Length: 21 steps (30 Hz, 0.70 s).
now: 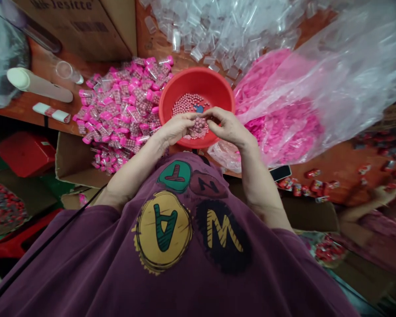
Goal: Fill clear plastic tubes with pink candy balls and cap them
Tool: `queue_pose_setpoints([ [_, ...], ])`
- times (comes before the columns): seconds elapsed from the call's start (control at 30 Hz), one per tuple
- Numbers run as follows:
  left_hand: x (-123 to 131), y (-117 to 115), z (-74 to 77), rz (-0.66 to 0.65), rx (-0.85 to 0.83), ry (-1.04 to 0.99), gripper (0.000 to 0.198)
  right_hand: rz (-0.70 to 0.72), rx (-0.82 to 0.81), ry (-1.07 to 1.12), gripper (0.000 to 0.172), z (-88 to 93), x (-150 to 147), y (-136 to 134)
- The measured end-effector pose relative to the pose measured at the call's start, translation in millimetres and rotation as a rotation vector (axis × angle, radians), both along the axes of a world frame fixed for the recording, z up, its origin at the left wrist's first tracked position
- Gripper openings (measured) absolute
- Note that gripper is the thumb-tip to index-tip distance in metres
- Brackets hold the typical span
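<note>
A red basin (198, 79) stands in front of me with loose pink beads (186, 105) in its bottom. Among the beads lies a small blue piece (198, 108). Over the basin's near side, my left hand (180, 127) is closed at the fingertips around what looks like a small clear bottle of pink beads (199, 125). From the other side, my right hand (227, 125) curls its thumb and fingers at the same cluster; whatever is between its fingertips is too small to make out.
Left of the basin is a heap of filled, pink-capped bottles (125, 105). Empty clear bottles (214, 31) lie behind. A plastic bag of pink caps (284, 119) is at right, near a phone (280, 173). A cardboard box (82, 31) stands back left; another person's arm (366, 211) shows at right.
</note>
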<state>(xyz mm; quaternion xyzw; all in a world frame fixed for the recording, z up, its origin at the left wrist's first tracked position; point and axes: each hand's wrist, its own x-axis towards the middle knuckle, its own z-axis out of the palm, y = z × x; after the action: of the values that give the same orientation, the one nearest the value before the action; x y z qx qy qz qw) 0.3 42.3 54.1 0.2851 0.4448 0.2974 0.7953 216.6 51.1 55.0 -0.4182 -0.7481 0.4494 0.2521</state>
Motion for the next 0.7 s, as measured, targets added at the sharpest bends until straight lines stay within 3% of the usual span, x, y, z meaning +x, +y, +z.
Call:
queue_pose_setpoints([
  [0.1, 0, 0, -5.2, 0.005, -0.007, 0.038, 0.035, -0.047, -0.198, 0.086, 0.024, -11.6, 1, 0],
  [0.2, -2, 0, -11.9, 0.021, -0.012, 0.068, 0.035, -0.212, -0.316, 0.183, 0.036, -40.7, -6, -1],
  [0.3, -5, -2, -18.3, 0.064, -0.04, 0.071, 0.026, -0.429, -0.243, 0.132, 0.043, -74.0, -15, -17],
  [0.4, -6, -7, -23.2, 0.091, -0.062, 0.067, 0.015, -0.494, -0.167, 0.016, 0.043, -99.7, -15, -49],
  [0.47, -4, -10, -24.6, 0.083, -0.066, 0.056, 0.018, -0.557, -0.161, -0.018, 0.038, -113.5, -2, -72],
  [0.57, 3, -16, -22.3, 0.078, -0.059, 0.06, 0.018, -0.859, -0.156, -0.112, 0.029, -136.4, 34, -95],
  [0.63, 9, -20, -18.9, 0.066, -0.045, 0.072, 0.015, -1.057, -0.196, -0.22, 0.023, -154.6, 62, -100],
  [0.7, 15, -23, -15.9, 0.048, -0.038, 0.08, 0.01, -1.156, -0.239, -0.34, 0.021, -172.3, 86, -96],
])
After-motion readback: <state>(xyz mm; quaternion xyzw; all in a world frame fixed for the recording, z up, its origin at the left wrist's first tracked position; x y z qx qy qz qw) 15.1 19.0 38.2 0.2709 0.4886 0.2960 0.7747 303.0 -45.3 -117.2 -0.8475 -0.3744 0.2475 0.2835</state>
